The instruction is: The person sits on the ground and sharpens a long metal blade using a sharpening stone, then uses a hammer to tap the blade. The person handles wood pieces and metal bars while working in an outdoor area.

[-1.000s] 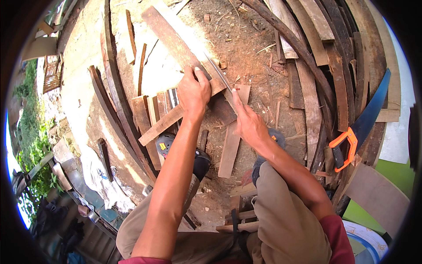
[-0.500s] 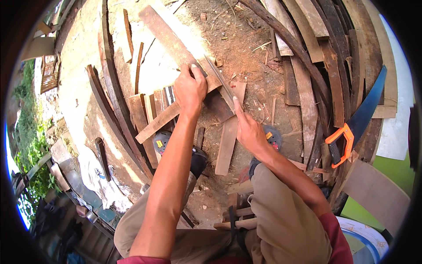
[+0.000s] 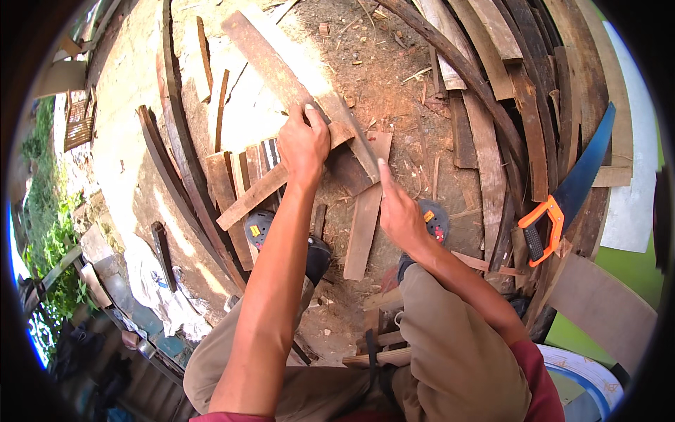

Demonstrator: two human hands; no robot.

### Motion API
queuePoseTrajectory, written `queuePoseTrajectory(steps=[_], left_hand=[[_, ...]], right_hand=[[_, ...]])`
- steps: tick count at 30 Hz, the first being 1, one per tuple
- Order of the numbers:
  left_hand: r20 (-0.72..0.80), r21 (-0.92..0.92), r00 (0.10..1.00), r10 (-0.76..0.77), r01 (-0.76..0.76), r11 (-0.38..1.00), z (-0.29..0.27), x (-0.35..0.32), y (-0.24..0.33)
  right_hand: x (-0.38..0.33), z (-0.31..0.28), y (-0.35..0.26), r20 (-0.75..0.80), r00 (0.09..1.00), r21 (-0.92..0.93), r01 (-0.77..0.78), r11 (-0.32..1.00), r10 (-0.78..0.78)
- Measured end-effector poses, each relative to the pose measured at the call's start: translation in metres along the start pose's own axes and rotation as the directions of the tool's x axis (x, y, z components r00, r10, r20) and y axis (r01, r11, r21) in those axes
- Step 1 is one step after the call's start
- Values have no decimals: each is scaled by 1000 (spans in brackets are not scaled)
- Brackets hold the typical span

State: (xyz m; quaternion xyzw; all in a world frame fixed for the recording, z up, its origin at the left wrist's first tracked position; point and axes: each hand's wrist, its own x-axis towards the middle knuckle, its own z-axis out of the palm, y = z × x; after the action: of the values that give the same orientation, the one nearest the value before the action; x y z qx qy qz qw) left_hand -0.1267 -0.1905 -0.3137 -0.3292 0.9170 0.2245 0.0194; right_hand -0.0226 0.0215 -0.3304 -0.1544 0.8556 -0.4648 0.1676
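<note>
My left hand (image 3: pixel 304 144) presses down with bent fingers on a long brown plank (image 3: pixel 271 60) that slants away to the far left. Beneath it, a narrower pale strip of wood (image 3: pixel 254 197) crosses at an angle. Close to the plank's near end is my right hand (image 3: pixel 402 216), its fingers curled and its index finger stretched forward along a long thin-bladed tool. That tool is seen nearly edge-on against a slanting piece of wood (image 3: pixel 355 141), so its kind is unclear. A short flat board (image 3: pixel 363 239) lies on the ground below.
An orange-handled handsaw (image 3: pixel 545 228) rests at the right on a stack of long boards (image 3: pixel 485 141). Curved dark planks (image 3: pixel 179 133) lie at the left, near a white cloth sheet (image 3: pixel 158 288). Wood scraps lie around my feet.
My right hand has shifted slightly, and the thin blade that stood out above the wood is now hard to make out against it. My left hand and the plank stay in place.
</note>
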Motion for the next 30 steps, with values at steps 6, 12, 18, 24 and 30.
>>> queuePoseTrajectory(steps=[6, 12, 18, 24, 30], left_hand=[[-28, -6, 999, 25, -25, 1000, 0, 0, 0], [-46, -52, 999, 18, -20, 998, 1, -1, 2], [-21, -32, 1000, 0, -1, 999, 0, 0, 1], [0, -33, 1000, -24, 24, 999, -2, -1, 2], [-5, -43, 1000, -16, 16, 999, 0, -2, 0]], right_hand=[[3, 3, 0, -75, 997, 51, 35, 998, -31], [2, 1, 0, 19, 999, 27, -30, 999, 29], [-2, 0, -6, 210, 955, -18, -211, 977, 210], [2, 0, -4, 90, 992, 10, -89, 996, 87], [3, 1, -5, -49, 999, 89, -12, 996, 16]])
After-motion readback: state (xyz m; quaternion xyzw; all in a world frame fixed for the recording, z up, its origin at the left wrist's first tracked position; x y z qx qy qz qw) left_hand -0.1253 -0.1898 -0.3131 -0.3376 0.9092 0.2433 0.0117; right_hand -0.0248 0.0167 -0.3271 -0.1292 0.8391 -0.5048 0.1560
